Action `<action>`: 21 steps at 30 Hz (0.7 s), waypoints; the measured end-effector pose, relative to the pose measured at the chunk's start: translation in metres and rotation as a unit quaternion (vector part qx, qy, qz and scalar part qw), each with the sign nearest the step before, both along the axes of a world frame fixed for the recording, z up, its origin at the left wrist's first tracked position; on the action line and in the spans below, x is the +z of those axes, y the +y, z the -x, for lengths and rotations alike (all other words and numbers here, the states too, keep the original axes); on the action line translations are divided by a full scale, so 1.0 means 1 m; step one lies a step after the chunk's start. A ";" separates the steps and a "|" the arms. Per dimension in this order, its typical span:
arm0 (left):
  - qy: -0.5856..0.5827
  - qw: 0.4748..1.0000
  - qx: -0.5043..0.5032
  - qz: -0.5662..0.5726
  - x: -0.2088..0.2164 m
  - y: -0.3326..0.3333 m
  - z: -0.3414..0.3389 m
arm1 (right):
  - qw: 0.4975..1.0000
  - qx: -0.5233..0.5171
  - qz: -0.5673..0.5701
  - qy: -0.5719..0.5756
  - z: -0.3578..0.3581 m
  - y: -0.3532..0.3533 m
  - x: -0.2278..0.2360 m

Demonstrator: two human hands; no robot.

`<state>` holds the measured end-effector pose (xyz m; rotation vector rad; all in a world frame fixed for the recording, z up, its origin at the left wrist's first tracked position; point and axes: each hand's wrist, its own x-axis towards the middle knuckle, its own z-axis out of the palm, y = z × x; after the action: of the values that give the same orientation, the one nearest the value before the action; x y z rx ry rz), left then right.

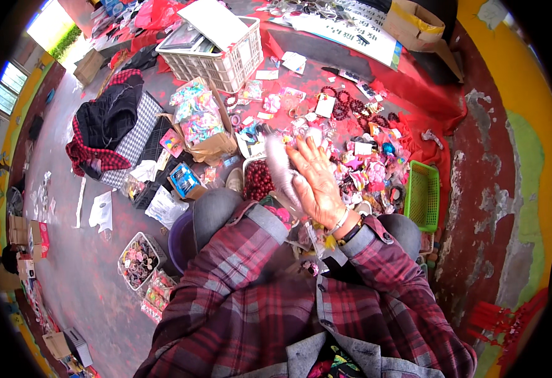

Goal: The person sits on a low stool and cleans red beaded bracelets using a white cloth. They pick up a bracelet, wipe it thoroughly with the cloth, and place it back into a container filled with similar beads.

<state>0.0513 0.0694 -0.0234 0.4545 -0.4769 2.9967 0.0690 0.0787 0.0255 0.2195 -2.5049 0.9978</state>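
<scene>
My right hand is raised before my knees, its fingers stretched out and lying flat. It wears a white bracelet and a dark band at the wrist. Its thumb side touches a pale, fuzzy pinkish-grey thing, smeared by motion, that covers where my left hand is; whether this is a glove or a cloth I cannot make out. The fingers of my left hand are hidden. Just beyond lies a white basket of dark red beads. To the right spreads a heap of small colourful trinkets and packets.
A green plastic basket stands at the right by a peeling wall. At the left are a box of bright packets, a purple tub and a white basket of hair ties. A large white crate stands farther off.
</scene>
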 end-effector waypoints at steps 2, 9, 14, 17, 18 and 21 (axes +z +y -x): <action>0.039 0.999 -0.002 -0.022 0.006 0.009 0.006 | 1.000 -0.025 -0.016 -0.007 0.005 0.008 0.000; -0.002 0.901 -0.334 0.276 0.000 -0.057 0.050 | 0.980 -0.128 0.150 0.011 0.013 0.028 -0.019; 0.060 0.851 -0.348 0.389 -0.041 -0.078 0.063 | 0.997 -0.025 0.065 0.018 -0.001 -0.001 -0.015; 0.042 0.896 -0.205 0.392 -0.027 -0.054 0.033 | 1.000 -0.013 0.025 -0.002 0.003 0.006 -0.005; 0.055 0.911 -0.183 0.364 -0.032 -0.044 0.033 | 0.999 -0.022 0.038 -0.007 0.005 0.011 -0.004; 0.048 0.857 -0.337 0.387 -0.030 -0.053 0.028 | 0.984 -0.112 0.136 0.021 0.015 0.030 -0.014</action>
<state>0.0235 0.0162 -0.0537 0.2694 0.4917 2.1938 0.0542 0.1082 0.0111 -0.1212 -2.2617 1.2072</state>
